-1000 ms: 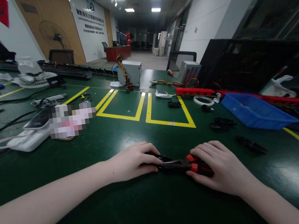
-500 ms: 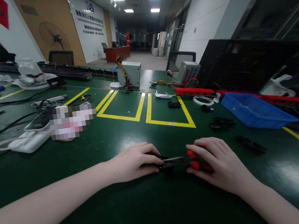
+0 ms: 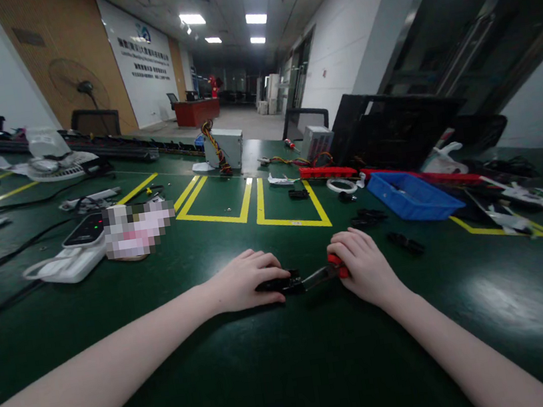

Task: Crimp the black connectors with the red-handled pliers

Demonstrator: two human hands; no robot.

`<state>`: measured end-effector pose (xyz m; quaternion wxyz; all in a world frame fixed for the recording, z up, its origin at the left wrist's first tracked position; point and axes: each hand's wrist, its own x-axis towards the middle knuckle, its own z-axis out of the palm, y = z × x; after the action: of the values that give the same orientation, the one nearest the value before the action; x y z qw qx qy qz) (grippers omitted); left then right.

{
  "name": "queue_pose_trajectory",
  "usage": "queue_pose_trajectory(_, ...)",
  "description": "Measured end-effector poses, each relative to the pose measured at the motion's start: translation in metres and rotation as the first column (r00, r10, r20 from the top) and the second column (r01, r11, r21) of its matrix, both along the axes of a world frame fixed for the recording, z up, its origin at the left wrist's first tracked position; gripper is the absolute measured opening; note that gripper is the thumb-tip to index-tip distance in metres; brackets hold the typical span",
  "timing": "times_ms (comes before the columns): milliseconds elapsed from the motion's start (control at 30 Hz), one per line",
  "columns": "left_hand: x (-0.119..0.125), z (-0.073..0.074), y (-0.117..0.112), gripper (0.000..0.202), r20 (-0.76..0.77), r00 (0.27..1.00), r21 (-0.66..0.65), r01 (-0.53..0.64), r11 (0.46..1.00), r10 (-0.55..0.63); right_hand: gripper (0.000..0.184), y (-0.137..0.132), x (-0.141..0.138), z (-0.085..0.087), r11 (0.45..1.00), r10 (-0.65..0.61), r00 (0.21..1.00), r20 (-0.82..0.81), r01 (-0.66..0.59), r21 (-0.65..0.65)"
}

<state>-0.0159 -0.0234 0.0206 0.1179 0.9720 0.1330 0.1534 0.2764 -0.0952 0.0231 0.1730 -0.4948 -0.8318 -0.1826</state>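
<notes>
My right hand [image 3: 365, 264] is wrapped around the red handles of a pair of pliers [image 3: 318, 278], whose metal jaws point left. Under the fingers of my left hand [image 3: 248, 279] is a small black part [image 3: 283, 283], gripped close to the green tabletop [image 3: 274, 365]. The tips of the pliers' jaws meet the right end of this black part. Its exact kind cannot be made out, as my fingers cover much of it.
Black pieces [image 3: 368, 217] lie right of centre, another black piece [image 3: 406, 243] nearer me. Beyond them stand a blue bin [image 3: 409, 196] and a dark monitor-like panel [image 3: 392, 129]. At left are a white power strip [image 3: 75, 263] and a phone [image 3: 137, 232]. A power supply [image 3: 231, 148] stands behind yellow tape.
The pliers' handles have closed together in my right hand, and the pliers have tilted, handle end higher. The view has shifted to the right.
</notes>
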Motion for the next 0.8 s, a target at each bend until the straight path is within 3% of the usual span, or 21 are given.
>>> queue_pose_trajectory(267, -0.003, 0.010, -0.009, 0.054, -0.002, 1.000, 0.102, 0.028, 0.994, -0.028, 0.027, -0.006, -0.005, 0.006, 0.996, -0.085, 0.994, -0.068, 0.087, 0.021)
queue_pose_trajectory(800, -0.003, 0.007, -0.013, 0.046, 0.051, 0.999, 0.140, 0.005, 0.990, -0.012, 0.009, -0.011, -0.004, 0.003, 0.975, -0.214, 0.970, -0.116, 0.205, -0.082)
